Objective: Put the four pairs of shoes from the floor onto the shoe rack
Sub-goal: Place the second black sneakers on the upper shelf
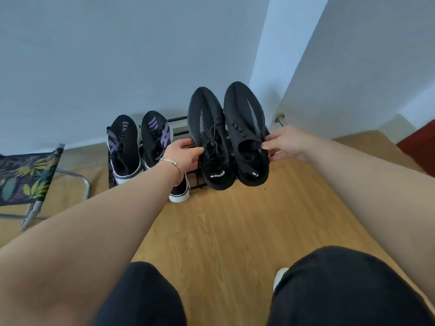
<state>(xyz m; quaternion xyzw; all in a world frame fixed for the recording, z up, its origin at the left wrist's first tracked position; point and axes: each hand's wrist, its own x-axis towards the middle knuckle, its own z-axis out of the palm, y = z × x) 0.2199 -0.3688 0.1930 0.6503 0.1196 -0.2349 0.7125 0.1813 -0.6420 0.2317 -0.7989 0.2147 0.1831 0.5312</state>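
I hold a pair of all-black knit sneakers over the right side of the black metal shoe rack (pixel 178 124). My left hand (pixel 184 154) grips the collar of the left black sneaker (pixel 210 135). My right hand (pixel 286 143) pinches the collar edge of the right black sneaker (pixel 247 130). Both point toes toward the wall. A black pair with purple stripes (pixel 138 142) sits on the rack's left side. Below my left wrist, the heel of a black shoe with a white sole (pixel 180 192) shows on a lower level; the remainder of it is hidden.
A folding stool with a leaf-print fabric seat (pixel 26 177) stands at the left on the wooden floor (pixel 226 227). The white wall rises right behind the rack. A door stop (pixel 280 118) sticks out of the wall to the right. My knees fill the bottom.
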